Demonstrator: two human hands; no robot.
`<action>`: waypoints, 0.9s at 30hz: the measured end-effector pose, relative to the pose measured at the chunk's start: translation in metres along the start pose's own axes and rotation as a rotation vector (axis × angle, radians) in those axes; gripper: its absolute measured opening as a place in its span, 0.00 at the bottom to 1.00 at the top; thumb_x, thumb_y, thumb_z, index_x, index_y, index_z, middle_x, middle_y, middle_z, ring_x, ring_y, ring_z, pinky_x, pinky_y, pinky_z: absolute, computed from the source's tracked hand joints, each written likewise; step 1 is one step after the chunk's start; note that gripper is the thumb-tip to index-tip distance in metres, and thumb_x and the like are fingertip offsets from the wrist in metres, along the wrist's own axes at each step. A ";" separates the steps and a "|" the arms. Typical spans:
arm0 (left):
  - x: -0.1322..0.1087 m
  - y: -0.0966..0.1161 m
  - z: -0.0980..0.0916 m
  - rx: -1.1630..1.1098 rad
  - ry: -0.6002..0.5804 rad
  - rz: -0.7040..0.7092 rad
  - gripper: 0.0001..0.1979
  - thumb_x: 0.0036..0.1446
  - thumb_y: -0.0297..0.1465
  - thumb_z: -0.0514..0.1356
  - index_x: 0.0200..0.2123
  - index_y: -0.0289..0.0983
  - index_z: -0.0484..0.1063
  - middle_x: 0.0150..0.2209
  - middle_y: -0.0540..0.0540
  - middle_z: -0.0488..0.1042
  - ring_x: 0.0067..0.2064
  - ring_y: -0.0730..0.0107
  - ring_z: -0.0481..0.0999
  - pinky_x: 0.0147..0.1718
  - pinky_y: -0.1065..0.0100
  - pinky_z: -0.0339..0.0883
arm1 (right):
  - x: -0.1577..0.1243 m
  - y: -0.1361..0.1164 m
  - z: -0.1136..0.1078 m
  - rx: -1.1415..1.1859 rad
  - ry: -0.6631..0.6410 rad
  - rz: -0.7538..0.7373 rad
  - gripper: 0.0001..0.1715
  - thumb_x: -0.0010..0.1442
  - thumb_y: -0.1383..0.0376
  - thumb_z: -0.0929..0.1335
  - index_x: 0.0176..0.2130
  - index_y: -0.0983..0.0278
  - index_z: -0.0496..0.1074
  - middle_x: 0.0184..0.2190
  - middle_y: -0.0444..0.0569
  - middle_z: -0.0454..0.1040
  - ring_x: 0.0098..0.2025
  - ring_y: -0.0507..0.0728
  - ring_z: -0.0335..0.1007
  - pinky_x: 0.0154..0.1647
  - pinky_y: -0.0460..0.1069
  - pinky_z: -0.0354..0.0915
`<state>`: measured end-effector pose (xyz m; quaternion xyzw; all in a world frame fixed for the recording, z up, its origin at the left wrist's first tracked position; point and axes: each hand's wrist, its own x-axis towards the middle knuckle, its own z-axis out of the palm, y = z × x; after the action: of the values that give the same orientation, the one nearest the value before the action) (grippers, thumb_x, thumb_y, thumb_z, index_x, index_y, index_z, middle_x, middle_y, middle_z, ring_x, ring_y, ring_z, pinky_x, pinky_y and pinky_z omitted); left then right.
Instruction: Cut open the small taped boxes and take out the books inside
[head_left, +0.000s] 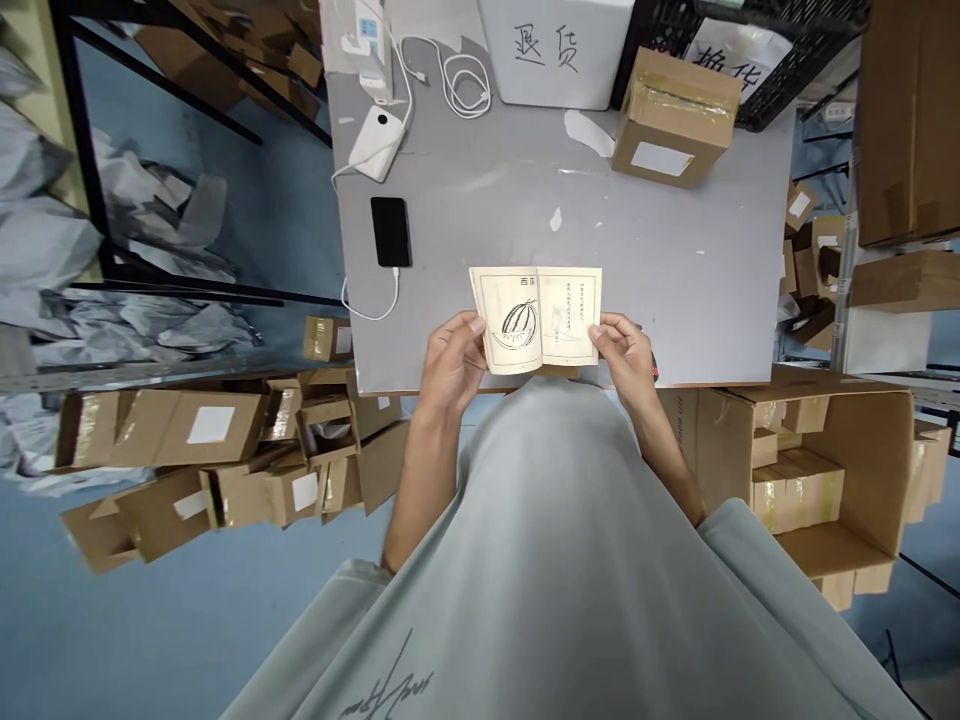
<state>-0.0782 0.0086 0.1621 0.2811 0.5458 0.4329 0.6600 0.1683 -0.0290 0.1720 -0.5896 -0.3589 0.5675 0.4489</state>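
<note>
An open booklet (559, 352) is held up at the near edge of the grey table (480, 215). Its left page carries a line drawing of a watermelon with a slice, and the right page has vertical lines of Chinese text. My left hand (454, 365) pinches the booklet's left edge between thumb and fingers. On the other side, my right hand (624, 355) grips the right edge the same way. A small dark and red object (654, 368) pokes out beside my right hand; most of it is hidden.
A black phone (391, 232) on a white cable lies left, below a white power bank (376, 143) and power strip (373, 60). A taped carton (675, 118), white bin (556, 50) and black crate (795, 60) stand at the back. Cardboard boxes (214, 425) flank the table.
</note>
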 end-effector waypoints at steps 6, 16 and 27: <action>-0.014 0.007 0.033 0.141 -0.043 0.091 0.23 0.56 0.54 0.77 0.38 0.41 0.82 0.37 0.45 0.83 0.38 0.62 0.83 0.36 0.64 0.78 | 0.006 0.016 0.022 0.001 -0.017 0.010 0.35 0.62 0.31 0.77 0.49 0.55 0.78 0.46 0.51 0.89 0.52 0.65 0.87 0.58 0.61 0.82; 0.002 -0.009 0.006 0.252 -0.048 0.013 0.33 0.48 0.59 0.81 0.43 0.38 0.88 0.42 0.40 0.86 0.42 0.59 0.84 0.42 0.64 0.78 | 0.007 0.011 0.024 0.027 -0.042 0.092 0.38 0.65 0.29 0.73 0.53 0.57 0.79 0.49 0.51 0.88 0.53 0.64 0.86 0.51 0.58 0.85; -0.004 -0.023 0.004 0.219 0.047 0.038 0.23 0.46 0.49 0.82 0.34 0.37 0.85 0.31 0.48 0.81 0.31 0.70 0.75 0.32 0.69 0.71 | 0.012 0.039 0.034 -0.253 0.138 -0.074 0.32 0.68 0.37 0.74 0.54 0.58 0.80 0.53 0.57 0.86 0.57 0.66 0.84 0.57 0.61 0.82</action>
<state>-0.0685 -0.0055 0.1461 0.3519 0.5997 0.3895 0.6040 0.1319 -0.0267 0.1328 -0.6655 -0.4173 0.4590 0.4150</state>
